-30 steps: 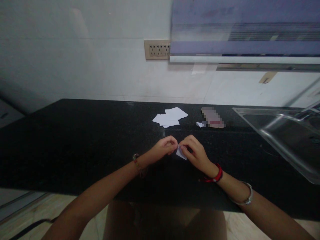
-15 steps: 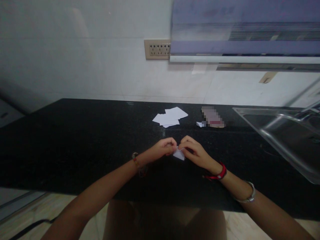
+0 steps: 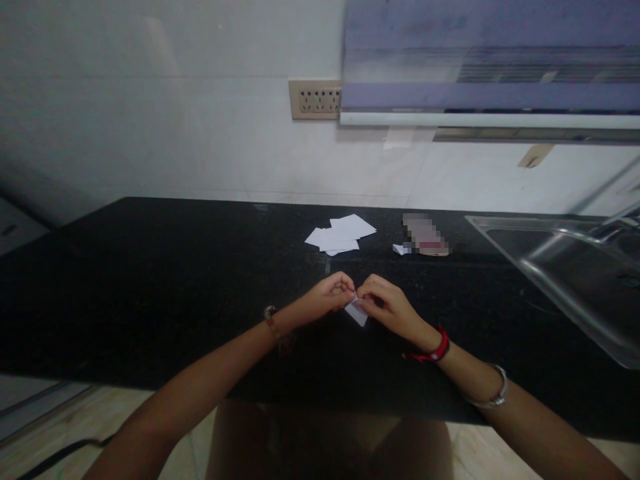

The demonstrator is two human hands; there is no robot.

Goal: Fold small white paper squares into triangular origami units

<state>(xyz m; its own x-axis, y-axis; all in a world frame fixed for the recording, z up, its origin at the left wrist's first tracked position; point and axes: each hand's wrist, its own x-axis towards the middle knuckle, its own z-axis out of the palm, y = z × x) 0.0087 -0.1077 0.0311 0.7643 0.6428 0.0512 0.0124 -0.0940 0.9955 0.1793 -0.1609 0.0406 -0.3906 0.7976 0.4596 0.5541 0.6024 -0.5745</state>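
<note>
Between my two hands is a small piece of folded white paper point(image 3: 357, 313), its lower part hanging down toward me over the black countertop. My left hand point(image 3: 334, 293) pinches its upper left edge between thumb and fingers. From the other side my right hand point(image 3: 384, 301) grips the upper right edge, the thumb and fingers closed on it. The fingertips of both hands nearly meet and cover part of the paper, so its exact folds are hidden.
A loose pile of white paper sheets point(image 3: 343, 233) lies beyond my hands on the black countertop point(image 3: 150, 287). To its right are a small white folded scrap point(image 3: 400, 249) and a pixelated flat object point(image 3: 425, 235). A metal sink point(image 3: 565, 267) is set at the right; a socket panel point(image 3: 315, 100) is on the wall.
The paper has turned slightly and its lower corner now hangs a little lower and more left. My right fingers have shifted slightly on it; both hands keep their hold.
</note>
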